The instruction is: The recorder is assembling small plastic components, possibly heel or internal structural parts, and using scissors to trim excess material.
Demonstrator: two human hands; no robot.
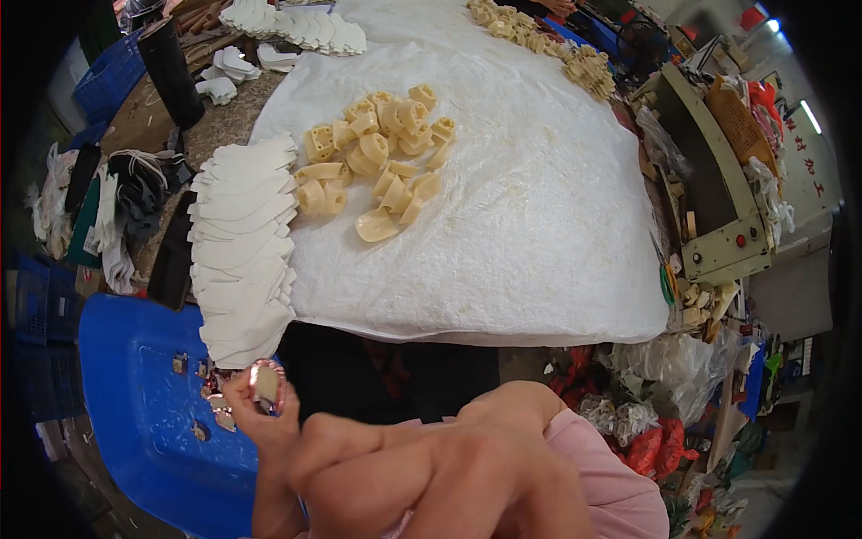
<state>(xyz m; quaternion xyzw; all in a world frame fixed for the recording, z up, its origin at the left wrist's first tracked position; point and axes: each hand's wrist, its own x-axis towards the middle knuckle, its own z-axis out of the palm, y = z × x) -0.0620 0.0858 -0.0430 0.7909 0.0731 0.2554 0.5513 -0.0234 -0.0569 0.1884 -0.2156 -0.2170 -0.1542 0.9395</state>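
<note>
Fingers (241, 388) of the left hand (256, 418) curl narrowly around a small oval pink-rimmed piece (268, 384), gripping it upright by its edges just above the near right corner of a blue plastic bin lid (144, 404). Beside that hand, several small metal-looking bits (205, 395) lie scattered on the blue surface. Whether the right hand is open or closed cannot be told: only the bent right forearm (431, 467) shows, crossing low in the view, with a pink sleeve (593, 476) behind it. Just beyond the held piece, a long overlapping stack of flat white cut-out pieces (241, 242) runs along the left edge of a white woven sheet (539, 225) that covers the table, its near hem hanging over the table's front edge. Farther in, a loose heap of cream-coloured moulded plastic parts (382, 153) sits left of the sheet's middle, leaving a broad bare stretch of sheet to its right and toward the person. Another row of the same cream parts (548, 45) lies along the far edge. More white cut-outs (296, 27) sit at the far left corner. At the right edge stands a beige machine (718, 207) with a red button, and crumpled bags clutter the floor below it.
</note>
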